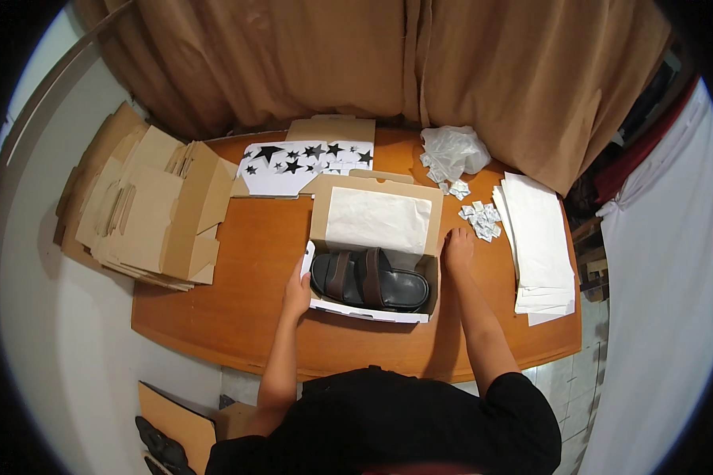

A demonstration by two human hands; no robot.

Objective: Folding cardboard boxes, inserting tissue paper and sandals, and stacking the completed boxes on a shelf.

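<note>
your left hand (pixel 295 298) grips the left end of the open shoebox (pixel 376 317) holding black-and-brown sandals (pixel 371 283), on the glossy wooden table (pixel 242 317) before brown curtains (pixel 293 63); your right hand (pixel 458 248) is near white sachets (pixel 481 220), but i cannot tell its grip

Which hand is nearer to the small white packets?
Right. The right hand is close to the packets, at their near-left side; the left hand is farther, at the left end of the box.
</note>
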